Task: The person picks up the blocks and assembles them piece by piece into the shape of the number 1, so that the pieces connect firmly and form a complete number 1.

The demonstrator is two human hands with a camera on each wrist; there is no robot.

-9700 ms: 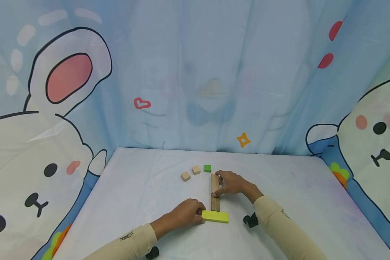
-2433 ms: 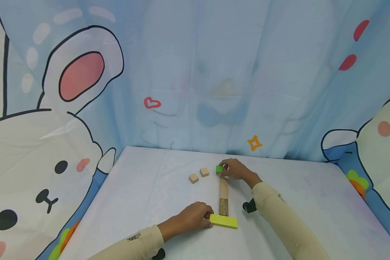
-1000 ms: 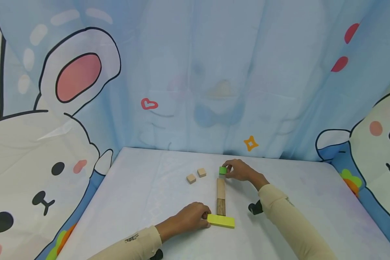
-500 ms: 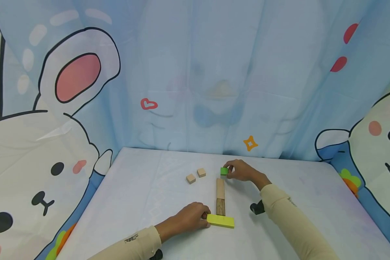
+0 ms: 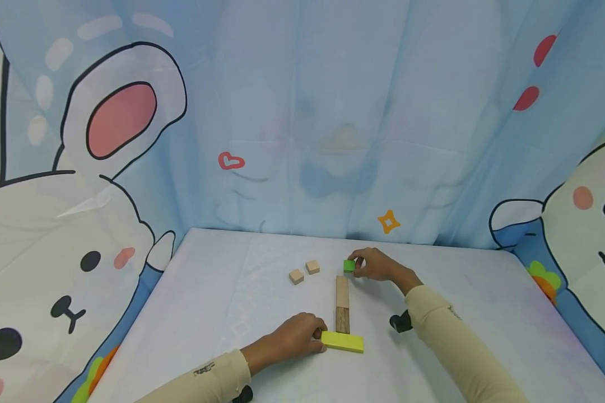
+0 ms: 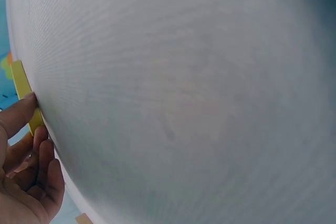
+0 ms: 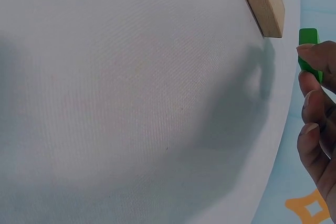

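Note:
A flat yellow block (image 5: 343, 342) lies crosswise on the table, and my left hand (image 5: 294, 336) pinches its left end between thumb and fingers. From its far side a line of two wooden blocks runs away from me: a darker block (image 5: 342, 320), then a lighter block (image 5: 342, 292). Just past the far end of that line, my right hand (image 5: 375, 264) pinches a small green cube (image 5: 349, 266). In the right wrist view the green cube (image 7: 308, 51) sits between thumb and fingertips, apart from the end of the light block (image 7: 262, 3).
Two small plain wooden cubes lie left of the line, the nearer cube (image 5: 296, 276) and the farther cube (image 5: 312, 267). The white table (image 5: 217, 291) ends at the back against a printed blue curtain (image 5: 282, 112).
Earlier my right hand was on the light block; since then it has taken up the green cube. In the last second the cube has shifted slightly right. My left hand stays on the yellow block.

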